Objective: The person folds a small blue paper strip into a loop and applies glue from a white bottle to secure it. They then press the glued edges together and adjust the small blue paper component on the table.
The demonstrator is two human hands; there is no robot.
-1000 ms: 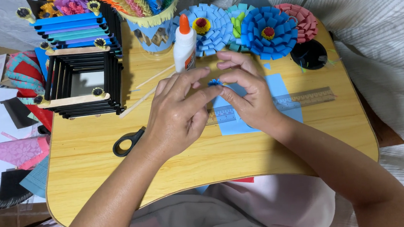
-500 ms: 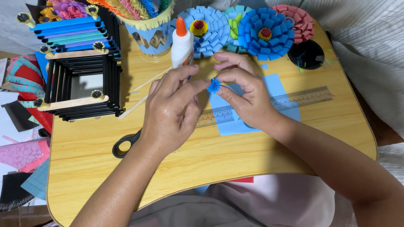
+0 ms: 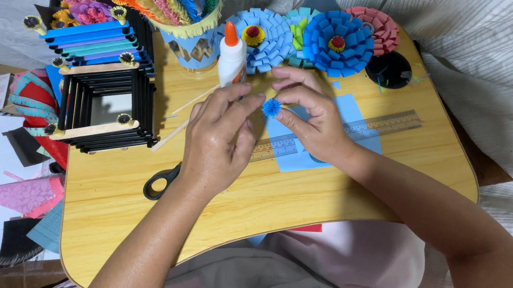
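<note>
Blue fringed roll [image 3: 271, 107] pinched between both hands (left hand [image 3: 217, 142], right hand [image 3: 311, 121]), mid-table [image 3: 115, 204].

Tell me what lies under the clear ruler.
Under the clear ruler lies a light blue paper sheet on the wooden lap table. Both hands cover the ruler's left part.

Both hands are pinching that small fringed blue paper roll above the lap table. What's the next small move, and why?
Probably dab glue on its loose end. The small fringed blue paper roll sits pinched between the right hand and the left hand fingertips, already coiled tight, and the white glue bottle with orange cap stands upright just behind the hands.
</note>
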